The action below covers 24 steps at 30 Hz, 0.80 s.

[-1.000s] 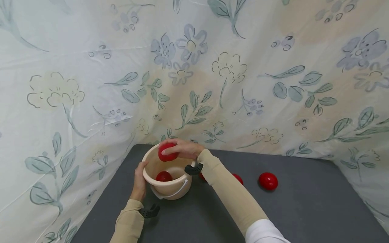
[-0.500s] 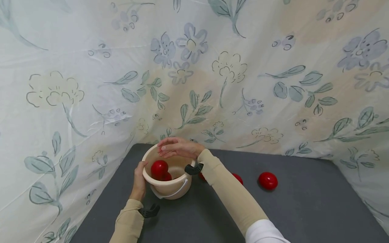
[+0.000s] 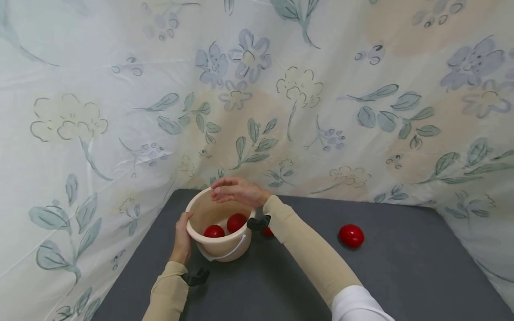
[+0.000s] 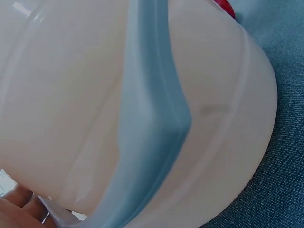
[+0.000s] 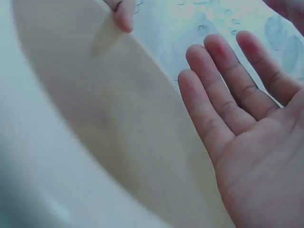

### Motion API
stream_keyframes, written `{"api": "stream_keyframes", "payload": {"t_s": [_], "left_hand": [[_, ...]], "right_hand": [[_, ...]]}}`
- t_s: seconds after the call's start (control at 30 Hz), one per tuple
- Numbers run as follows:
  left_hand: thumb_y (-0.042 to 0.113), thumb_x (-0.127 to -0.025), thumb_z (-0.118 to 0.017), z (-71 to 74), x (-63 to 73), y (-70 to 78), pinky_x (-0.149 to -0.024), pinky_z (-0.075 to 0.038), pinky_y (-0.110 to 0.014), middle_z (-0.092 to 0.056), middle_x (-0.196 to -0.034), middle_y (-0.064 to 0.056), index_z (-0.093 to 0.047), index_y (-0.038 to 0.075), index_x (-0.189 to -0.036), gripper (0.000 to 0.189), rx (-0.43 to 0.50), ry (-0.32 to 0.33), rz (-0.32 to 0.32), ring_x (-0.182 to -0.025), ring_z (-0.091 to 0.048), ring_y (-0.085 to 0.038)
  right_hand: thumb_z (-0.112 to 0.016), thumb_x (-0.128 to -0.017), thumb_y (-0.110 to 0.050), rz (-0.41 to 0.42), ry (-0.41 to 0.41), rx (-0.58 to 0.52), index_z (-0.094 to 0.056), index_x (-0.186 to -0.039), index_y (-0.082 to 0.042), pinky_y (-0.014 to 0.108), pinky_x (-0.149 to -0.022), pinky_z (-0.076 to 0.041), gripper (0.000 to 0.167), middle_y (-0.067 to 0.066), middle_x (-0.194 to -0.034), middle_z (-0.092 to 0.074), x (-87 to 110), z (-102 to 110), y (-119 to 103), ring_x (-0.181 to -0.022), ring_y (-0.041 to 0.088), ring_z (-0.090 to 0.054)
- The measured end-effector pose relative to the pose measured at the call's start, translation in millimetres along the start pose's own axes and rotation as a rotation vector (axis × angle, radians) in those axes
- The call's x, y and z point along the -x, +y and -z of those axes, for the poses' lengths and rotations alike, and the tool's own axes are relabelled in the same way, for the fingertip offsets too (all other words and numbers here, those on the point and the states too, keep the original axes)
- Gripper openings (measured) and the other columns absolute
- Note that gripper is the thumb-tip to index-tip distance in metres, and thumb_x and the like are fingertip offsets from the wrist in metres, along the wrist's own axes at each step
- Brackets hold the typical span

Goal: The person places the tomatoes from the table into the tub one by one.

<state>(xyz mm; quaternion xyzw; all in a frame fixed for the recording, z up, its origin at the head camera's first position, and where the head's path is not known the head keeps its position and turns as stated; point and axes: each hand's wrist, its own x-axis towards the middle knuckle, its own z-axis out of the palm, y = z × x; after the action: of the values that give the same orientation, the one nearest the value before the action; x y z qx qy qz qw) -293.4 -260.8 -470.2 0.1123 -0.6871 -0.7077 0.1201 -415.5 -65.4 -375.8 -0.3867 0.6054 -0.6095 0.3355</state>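
A cream bucket [image 3: 222, 246] with a pale handle [image 3: 234, 250] stands on the dark table. My left hand [image 3: 182, 238] grips its left rim; in the right wrist view the left thumb [image 5: 124, 16] hooks over the edge. Inside the bucket lie two shiny red balls, a left one [image 3: 214, 231] and a right one [image 3: 237, 222], apart from each other. Over the back of the bucket's mouth is my right hand [image 3: 241, 191], holding nothing. The right wrist view shows its palm [image 5: 266, 166] with straight, slightly spread fingers.
Another shiny red ball [image 3: 351, 236] lies on the dark table [image 3: 401, 276] to the right. Part of one more red ball [image 3: 267, 232] shows beside the bucket, partly behind the right wrist. A flower-patterned cloth [image 3: 297, 147] hangs behind and to the left.
My right hand let go of a red ball, which dropped into the bucket and rolled rightward. The right hand stays above the bucket; the left hand keeps its hold on the rim.
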Motion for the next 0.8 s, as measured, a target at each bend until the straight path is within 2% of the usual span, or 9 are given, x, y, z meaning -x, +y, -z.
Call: {"api": "stream_keyframes", "payload": {"t_s": [0.2,0.37,0.5,0.6,0.8], "left_hand": [[0.045,-0.101,-0.026,0.8,1.7,-0.7,-0.123,-0.022,-0.049,-0.043,-0.155,-0.009,-0.043,0.015,-0.153,0.063,-0.014,0.002,0.006,-0.141,-0.039,-0.028],[0.047,-0.101,-0.026,0.4,-1.1,1.3,-0.125,-0.018,-0.048,-0.041,-0.157,-0.007,-0.040,0.017,-0.155,0.064,-0.020,-0.020,0.003,-0.144,-0.036,-0.025],[0.047,-0.101,-0.025,1.1,-0.8,2.9,-0.125,-0.016,-0.048,-0.040,-0.157,-0.009,-0.039,0.014,-0.155,0.066,-0.018,-0.006,0.017,-0.144,-0.035,-0.026],[0.047,-0.101,-0.024,1.3,0.4,3.0,-0.125,-0.015,-0.048,-0.038,-0.158,-0.011,-0.038,0.012,-0.155,0.067,-0.014,-0.001,0.020,-0.144,-0.034,-0.028],[0.049,-0.101,-0.026,-1.7,3.0,0.9,-0.125,-0.016,-0.048,-0.038,-0.159,-0.008,-0.037,0.014,-0.156,0.067,0.002,-0.003,0.026,-0.144,-0.035,-0.026]], "right_hand": [[-0.053,-0.101,-0.016,0.069,0.131,0.067,-0.056,-0.132,0.000,0.045,-0.107,-0.050,0.035,0.035,-0.137,-0.053,24.1,21,-14,-0.129,0.047,-0.055],[-0.056,-0.102,-0.021,0.083,0.295,0.176,-0.060,-0.135,-0.009,0.047,-0.111,-0.046,0.035,0.015,-0.138,-0.062,57.0,41,-25,-0.133,0.034,-0.056],[-0.057,-0.102,-0.028,0.082,0.345,0.236,-0.058,-0.139,-0.015,0.045,-0.114,-0.043,0.039,0.010,-0.143,-0.059,90.9,54,-30,-0.136,0.030,-0.054],[-0.056,-0.103,-0.029,0.093,0.361,0.230,-0.057,-0.140,-0.013,0.047,-0.115,-0.042,0.040,0.014,-0.146,-0.056,118.5,65,-31,-0.136,0.030,-0.053],[-0.054,-0.104,-0.032,0.090,0.444,0.234,-0.053,-0.143,-0.008,0.049,-0.118,-0.038,0.046,0.014,-0.147,-0.055,178.6,86,-23,-0.133,0.019,-0.055]]}}
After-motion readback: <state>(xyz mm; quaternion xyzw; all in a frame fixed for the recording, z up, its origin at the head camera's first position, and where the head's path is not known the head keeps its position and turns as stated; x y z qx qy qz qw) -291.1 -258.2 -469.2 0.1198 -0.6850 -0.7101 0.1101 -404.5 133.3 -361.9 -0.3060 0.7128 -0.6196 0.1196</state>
